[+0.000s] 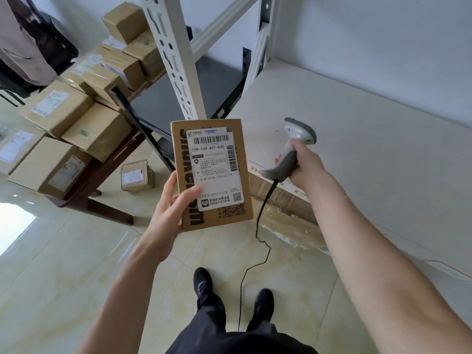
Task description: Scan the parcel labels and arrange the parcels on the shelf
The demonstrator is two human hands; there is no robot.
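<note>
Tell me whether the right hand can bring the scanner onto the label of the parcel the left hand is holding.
Probably yes. The right hand grips the scanner beside the parcel, whose label faces up, with nothing between them; only the left hand's thumb covers a label edge.

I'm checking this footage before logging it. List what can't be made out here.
1. Parcel label's small print: head view, too small.
2. Scanner trigger: hidden behind the right hand.
3. Scanner cable's far end: hidden behind the person's legs.
4. Stacked boxes' labels: blurred.

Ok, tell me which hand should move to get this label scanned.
Right. The right hand grips the scanner beside the parcel; the left hand already holds its label facing up.
</note>
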